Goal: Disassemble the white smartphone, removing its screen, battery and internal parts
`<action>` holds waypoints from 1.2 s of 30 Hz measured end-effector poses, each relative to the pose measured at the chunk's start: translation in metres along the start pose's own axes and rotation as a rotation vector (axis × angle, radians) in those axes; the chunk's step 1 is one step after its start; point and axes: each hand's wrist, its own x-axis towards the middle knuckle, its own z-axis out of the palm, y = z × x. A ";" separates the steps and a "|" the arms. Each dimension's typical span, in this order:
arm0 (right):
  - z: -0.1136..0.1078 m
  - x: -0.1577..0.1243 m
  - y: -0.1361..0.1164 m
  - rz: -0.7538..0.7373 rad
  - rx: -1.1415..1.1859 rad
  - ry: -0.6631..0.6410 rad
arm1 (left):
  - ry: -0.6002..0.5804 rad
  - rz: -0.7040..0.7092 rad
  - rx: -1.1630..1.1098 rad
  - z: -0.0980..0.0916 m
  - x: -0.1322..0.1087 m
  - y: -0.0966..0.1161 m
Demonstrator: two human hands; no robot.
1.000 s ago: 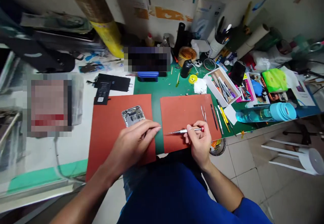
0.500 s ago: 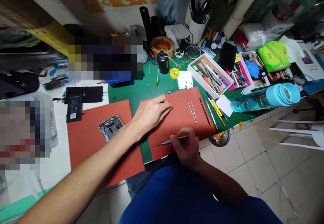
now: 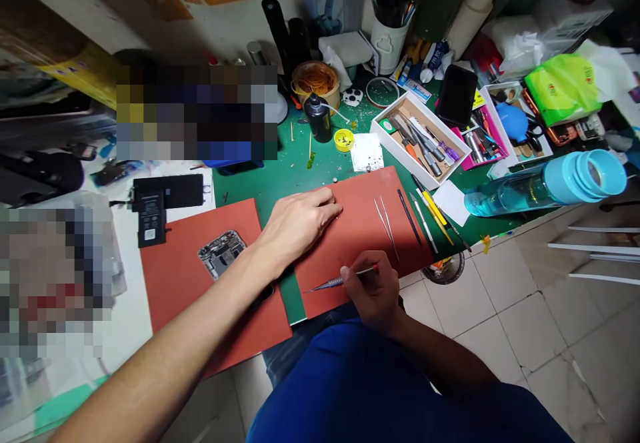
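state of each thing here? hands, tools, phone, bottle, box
left hand: open, flat, palm down on the right red mat
right hand: shut on the screwdriver
screwdriver: held low over that mat, tip pointing left
phone: back off, insides bare, lying on the left red mat
water bottle: lying on its side, lid on
tool box: open, tools inside
tweezers: lying untouched on the right red mat

Right hand [image 3: 373,293] grips a screwdriver [image 3: 340,281]; left hand [image 3: 300,219] rests flat on a red mat [image 3: 360,229].
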 end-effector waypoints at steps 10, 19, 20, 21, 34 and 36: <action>-0.001 0.001 -0.002 0.014 -0.008 -0.023 | -0.035 0.026 -0.007 -0.018 -0.006 0.000; 0.001 0.002 -0.002 -0.037 -0.015 0.000 | -0.062 0.104 0.032 -0.009 -0.015 -0.003; 0.001 0.002 -0.002 -0.036 -0.019 0.003 | -0.066 0.105 0.033 -0.007 -0.015 -0.003; 0.001 0.002 -0.002 -0.035 -0.023 0.006 | -0.068 0.107 0.030 -0.005 -0.015 -0.003; -0.001 -0.002 0.006 -0.013 0.001 0.019 | 0.309 -0.118 -0.220 -0.051 -0.096 -0.012; -0.002 -0.004 0.003 -0.028 -0.021 0.013 | 0.389 -0.242 -0.205 -0.051 -0.134 -0.011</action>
